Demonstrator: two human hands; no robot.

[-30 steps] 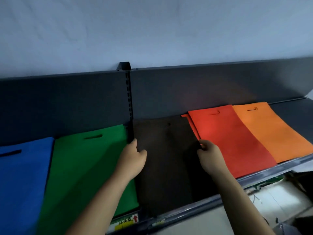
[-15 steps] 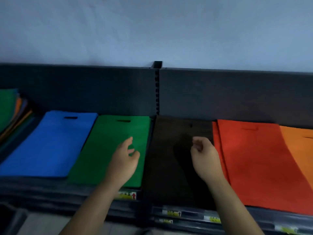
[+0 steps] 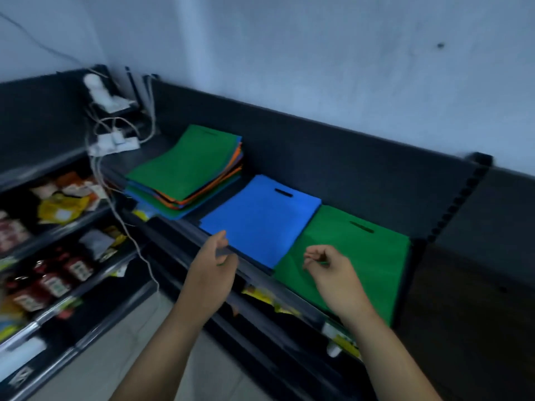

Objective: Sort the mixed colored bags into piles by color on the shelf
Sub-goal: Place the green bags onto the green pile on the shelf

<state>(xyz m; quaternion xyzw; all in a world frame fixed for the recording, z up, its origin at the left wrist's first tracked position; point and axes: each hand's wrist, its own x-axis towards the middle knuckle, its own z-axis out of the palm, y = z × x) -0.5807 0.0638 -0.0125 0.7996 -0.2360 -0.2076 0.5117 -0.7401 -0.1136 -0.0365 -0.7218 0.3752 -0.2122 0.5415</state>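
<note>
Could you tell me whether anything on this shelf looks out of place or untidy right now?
Yes: the mixed stack at the shelf's far left is fanned askew, orange, blue and green edges poking out. The blue bag and green bag lie flat.

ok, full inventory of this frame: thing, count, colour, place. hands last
mixed bag stack: one pile, green on top with orange, blue and dark edges showing, back left of the shelf
blue bag: one showing, blue, flat on the shelf right of the stack
green bag: one showing, green, flat, right of the blue bag
dark bag: one showing, dark brown or black, far right
shelf: one, dark grey, along the wall
power strip: one, white, cables attached, left of the stack
packaged goods: several, yellow, red and white, on lower shelves at left; blurred
left hand: empty, at the shelf's front edge by the blue bag
right hand: empty, fingers loosely curled, over the green bag
</note>
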